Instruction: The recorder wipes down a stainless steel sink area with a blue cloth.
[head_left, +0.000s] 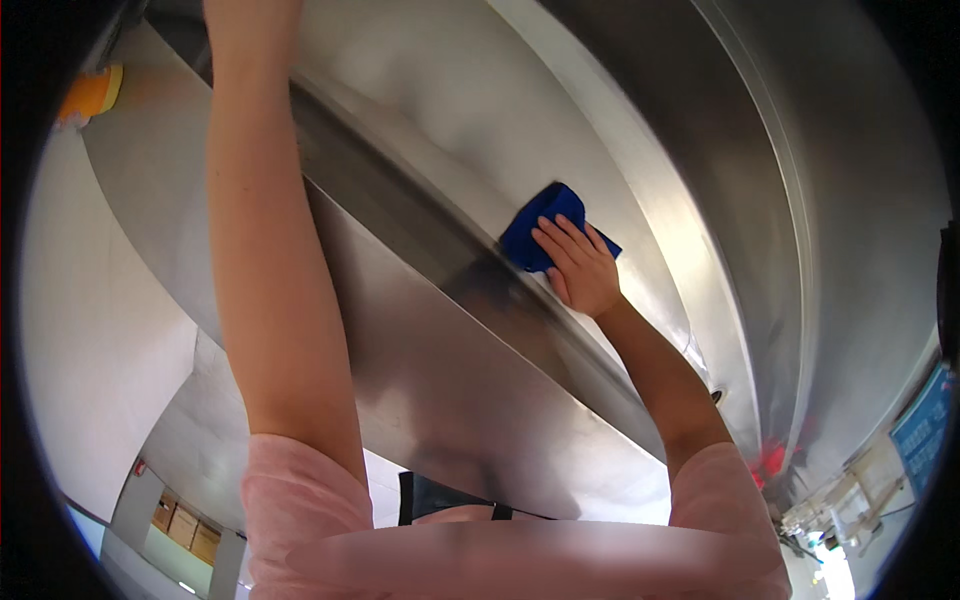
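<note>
My right hand (581, 274) lies palm down on a folded dark blue cloth (525, 232), its fingers spread over it, and holds it against a smooth stainless steel panel (465, 97). The cloth touches the panel beside a long, darker recessed channel (420, 232) that runs diagonally across the picture. Below the channel is a broad steel face (450, 390) with a thin bright edge. My left arm stretches up over the channel and leaves the picture at the top, so my left hand is out of view.
A raised, curved steel rim (667, 225) runs along the right of the panel, with more steel beyond. An orange and yellow object (94, 94) is at the upper left. Cardboard boxes (182, 527) sit on a shelf at the lower left. A blue sign (926, 435) bears writing at the right.
</note>
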